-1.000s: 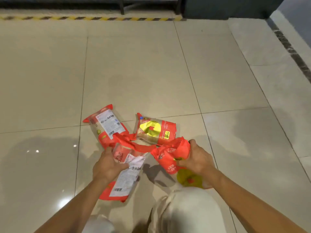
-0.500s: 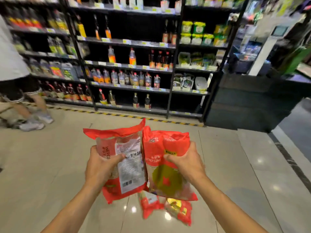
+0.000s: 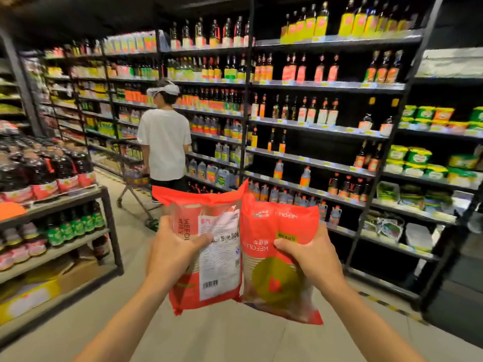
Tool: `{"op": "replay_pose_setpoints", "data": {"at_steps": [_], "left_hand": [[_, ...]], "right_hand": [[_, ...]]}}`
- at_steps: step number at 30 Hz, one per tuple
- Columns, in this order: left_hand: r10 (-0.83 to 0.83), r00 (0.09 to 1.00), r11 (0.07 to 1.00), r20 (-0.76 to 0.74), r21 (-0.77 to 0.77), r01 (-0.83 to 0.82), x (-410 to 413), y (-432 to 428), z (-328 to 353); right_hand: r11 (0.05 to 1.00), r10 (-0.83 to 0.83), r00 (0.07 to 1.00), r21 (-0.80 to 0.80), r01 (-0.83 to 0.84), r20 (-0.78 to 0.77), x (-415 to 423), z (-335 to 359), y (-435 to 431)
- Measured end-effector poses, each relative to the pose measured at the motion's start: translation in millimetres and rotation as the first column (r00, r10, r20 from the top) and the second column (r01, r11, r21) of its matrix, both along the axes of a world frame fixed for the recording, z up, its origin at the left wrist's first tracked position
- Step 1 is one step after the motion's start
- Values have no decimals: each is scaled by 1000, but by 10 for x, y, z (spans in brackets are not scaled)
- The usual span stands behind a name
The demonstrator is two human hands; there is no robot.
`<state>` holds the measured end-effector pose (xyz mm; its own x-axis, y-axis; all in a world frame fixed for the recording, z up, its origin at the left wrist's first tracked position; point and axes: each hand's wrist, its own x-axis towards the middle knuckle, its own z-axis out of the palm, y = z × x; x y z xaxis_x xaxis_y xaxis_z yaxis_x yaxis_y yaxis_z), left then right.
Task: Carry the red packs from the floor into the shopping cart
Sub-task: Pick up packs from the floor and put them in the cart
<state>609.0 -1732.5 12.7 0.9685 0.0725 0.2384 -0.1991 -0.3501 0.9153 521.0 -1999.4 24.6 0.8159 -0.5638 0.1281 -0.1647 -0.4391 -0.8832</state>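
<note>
I hold two red packs upright and side by side in front of me. My left hand (image 3: 173,253) grips the left red pack (image 3: 219,259), whose white label with a barcode faces me. My right hand (image 3: 311,257) grips the right red pack (image 3: 271,280), which shows a green-yellow circle on its front. The two packs touch along their inner edges. A shopping cart (image 3: 136,189) stands farther down the aisle, partly hidden behind the left pack and a person. The floor packs are out of view.
A person in a white shirt (image 3: 164,142) stands at the cart, facing the shelves. Tall bottle shelves (image 3: 313,121) line the right side. A low rack of bottles (image 3: 52,205) juts out on the left. Tiled floor (image 3: 230,340) runs between them.
I lifted the two packs off the floor and stood up. My view swung up and left from the floor to the aisle, and the other two packs dropped out of view.
</note>
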Motion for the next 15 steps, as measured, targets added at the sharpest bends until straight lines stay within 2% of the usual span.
{"op": "replay_pose_setpoints", "data": {"at_steps": [9,15], "left_hand": [[297,955,955,-20,34,-296,-39,940,58],[531,847,843,-7,103,-528,-40,1463,84]], "right_hand": [[961,275,962,21,-275,10,832,-42,818],[867,494,869,51,-495,29,1550,-198,1440]]}}
